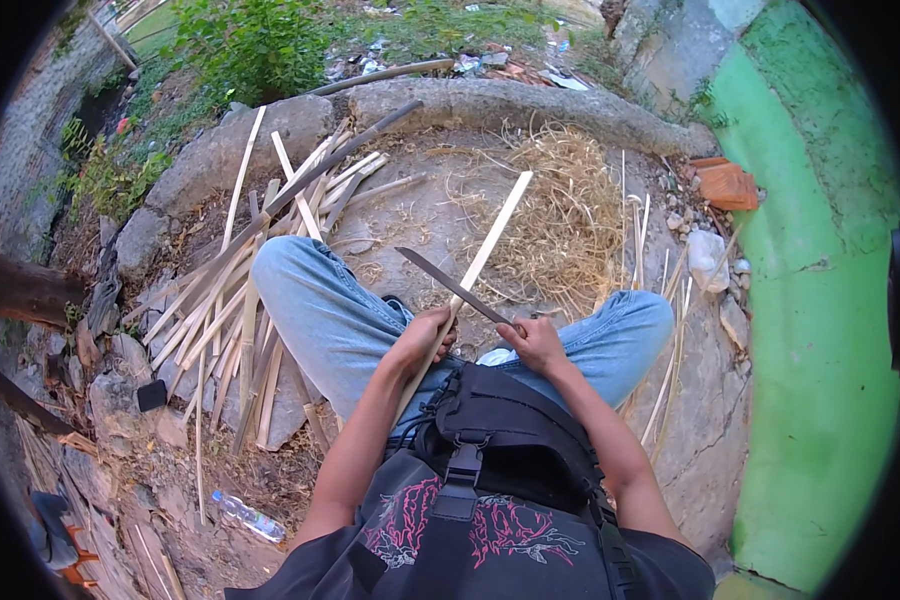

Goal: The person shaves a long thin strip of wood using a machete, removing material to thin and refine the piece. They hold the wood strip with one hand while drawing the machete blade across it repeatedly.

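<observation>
My left hand (pixel 425 338) is closed round a long pale bamboo strip (pixel 496 228), which slants from beside my waist up and away to the right. In my right hand (pixel 532 342) is the handle of a large knife (pixel 435 270) with a long dark blade. The blade crosses the strip just beyond my left hand, its tip pointing far left. Whether its edge touches the strip, I cannot tell. Both hands are above my lap, between my bent knees in blue jeans (pixel 315 310). A black bag (pixel 510 415) rests against my front.
A heap of bamboo strips (pixel 220 310) lies left of my knee. Curly shavings (pixel 560 220) are piled ahead, before a low stone kerb (pixel 470 103). Thin strips (pixel 670 365) lie at right, by a green wall (pixel 810 400). A plastic bottle (pixel 248 517) and dark phone-like object (pixel 152 395) are at left.
</observation>
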The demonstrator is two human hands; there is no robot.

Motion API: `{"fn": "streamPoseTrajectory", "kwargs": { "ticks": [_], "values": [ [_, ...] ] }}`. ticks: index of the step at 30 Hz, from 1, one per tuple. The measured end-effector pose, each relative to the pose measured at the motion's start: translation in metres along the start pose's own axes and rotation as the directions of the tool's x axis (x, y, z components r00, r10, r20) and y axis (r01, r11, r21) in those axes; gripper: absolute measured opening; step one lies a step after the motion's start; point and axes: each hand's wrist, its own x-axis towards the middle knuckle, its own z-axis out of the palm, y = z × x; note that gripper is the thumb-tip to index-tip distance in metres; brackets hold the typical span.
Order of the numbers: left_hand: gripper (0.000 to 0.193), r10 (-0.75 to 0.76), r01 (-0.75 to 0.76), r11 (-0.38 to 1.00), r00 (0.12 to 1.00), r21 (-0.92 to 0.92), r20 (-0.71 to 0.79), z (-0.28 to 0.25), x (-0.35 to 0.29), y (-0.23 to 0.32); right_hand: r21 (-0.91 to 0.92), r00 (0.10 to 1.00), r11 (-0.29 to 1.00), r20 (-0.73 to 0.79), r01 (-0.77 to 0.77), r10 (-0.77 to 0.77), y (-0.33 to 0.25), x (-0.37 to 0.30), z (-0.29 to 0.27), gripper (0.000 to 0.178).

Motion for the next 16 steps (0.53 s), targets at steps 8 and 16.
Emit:
{"fn": "streamPoseTrajectory", "kwargs": {
  "ticks": [8, 16],
  "values": [
    [0.035, -0.028, 0.030, 0.998, 0.998, 0.049, -0.055, -0.010, 0.003, -0.001, -0.022, 1.000, 1.000, 0.001, 0.007, -0.007, -0.005, 0.013, 0.003, 0.066],
    [0.038, 0.051, -0.044, 0.996, 0.994, 0.079, -0.097, -0.025, -0.001, -0.008, -0.055, 0.997, 0.997, 0.059, 0.049, -0.045, -0.017, 0.030, 0.012, 0.066]
  ]
}}
